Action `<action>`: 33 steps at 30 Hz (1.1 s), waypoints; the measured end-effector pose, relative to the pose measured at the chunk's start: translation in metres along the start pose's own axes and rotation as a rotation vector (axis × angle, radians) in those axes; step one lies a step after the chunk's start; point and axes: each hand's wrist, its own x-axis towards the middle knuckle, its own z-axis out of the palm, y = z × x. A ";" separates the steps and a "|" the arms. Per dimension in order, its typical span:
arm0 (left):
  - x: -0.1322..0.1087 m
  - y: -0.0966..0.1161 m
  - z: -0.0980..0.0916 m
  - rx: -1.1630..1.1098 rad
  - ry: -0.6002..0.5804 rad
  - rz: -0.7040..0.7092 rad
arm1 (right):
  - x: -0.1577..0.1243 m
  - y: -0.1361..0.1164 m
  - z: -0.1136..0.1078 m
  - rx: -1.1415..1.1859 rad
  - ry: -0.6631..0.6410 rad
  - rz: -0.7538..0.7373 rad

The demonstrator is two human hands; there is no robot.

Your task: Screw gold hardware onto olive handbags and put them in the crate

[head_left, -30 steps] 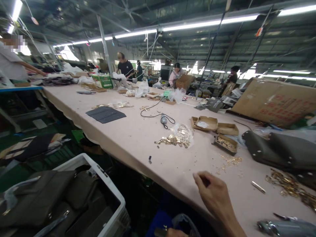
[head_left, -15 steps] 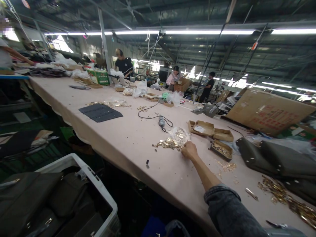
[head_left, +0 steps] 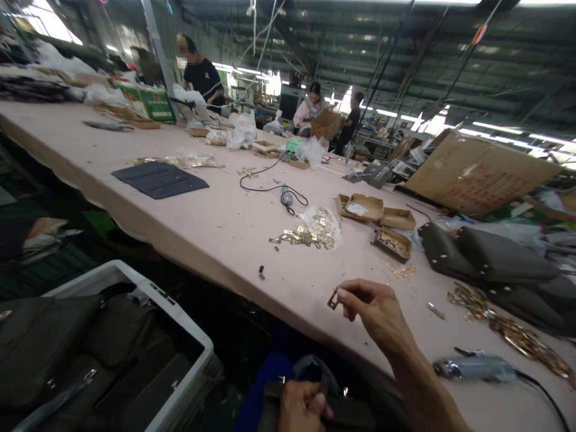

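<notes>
My right hand (head_left: 375, 309) is raised over the near edge of the table, its thumb and finger pinching a small slotted metal plate (head_left: 333, 298). Low in the view, below the table edge, my left hand (head_left: 302, 408) is closed on a dark olive fabric piece (head_left: 355, 414) with small shiny studs. What lies beneath its curled fingers is partly hidden. Beyond my right hand, a heap of similar gold-coloured metal plates (head_left: 299, 236) spills from a clear plastic bag (head_left: 330, 225) on the table (head_left: 216, 240).
A white crate (head_left: 200, 339) of dark olive pieces stands at lower left. Right of my hand lie a corded power screwdriver (head_left: 477, 367), gold hardware (head_left: 517, 339) and stacked olive pieces (head_left: 504, 255). Small cardboard boxes (head_left: 366, 208) and a dark flat panel (head_left: 159, 179) sit farther back. Co-workers stand beyond.
My right hand has drawn back from the metal heap toward me, holding one plate. My left hand and the fabric piece have come into view at the bottom. The view has tilted down.
</notes>
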 end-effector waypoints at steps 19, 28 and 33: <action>-0.012 0.019 0.019 -0.012 -0.218 0.047 | -0.142 0.133 0.012 0.260 0.085 0.353; -0.012 0.018 0.024 0.000 -0.274 0.061 | -0.143 0.137 0.028 0.246 0.143 0.274; -0.013 0.020 0.026 0.015 -0.288 0.063 | -0.143 0.137 0.029 0.280 0.179 0.307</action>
